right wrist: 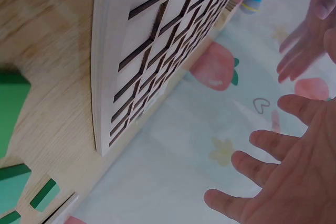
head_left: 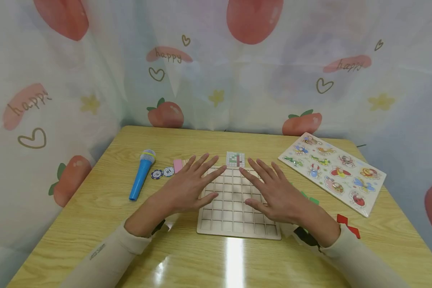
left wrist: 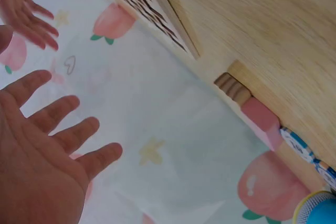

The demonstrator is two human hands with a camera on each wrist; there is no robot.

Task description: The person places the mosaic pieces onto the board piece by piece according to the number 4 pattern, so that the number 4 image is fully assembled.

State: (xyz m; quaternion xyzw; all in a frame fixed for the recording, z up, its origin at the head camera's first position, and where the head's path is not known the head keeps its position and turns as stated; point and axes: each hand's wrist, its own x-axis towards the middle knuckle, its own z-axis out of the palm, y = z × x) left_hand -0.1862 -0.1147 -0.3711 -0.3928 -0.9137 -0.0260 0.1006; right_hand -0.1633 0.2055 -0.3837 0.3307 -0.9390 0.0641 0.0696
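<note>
Over the wooden grid board (head_left: 234,206) at the middle of the worktop (head_left: 104,200), both hands hover flat — left hand (head_left: 187,188) and right hand (head_left: 273,192), fingers spread, grasping nothing. Coloured pieces (head_left: 347,225) wait right; a small pattern card (head_left: 235,159) lies beyond — likely as reference.

Two flat hands with spread fingers above a wooden grid board (head_left: 234,208) in the middle of the table (head_left: 93,216): left hand (head_left: 191,188) over its left edge, right hand (head_left: 273,192) over its right part. Small pattern card (head_left: 235,159) just behind the board. Blue microphone (head_left: 141,174) toward the left edge, animal puzzle (head_left: 333,172) toward the right edge.
</note>
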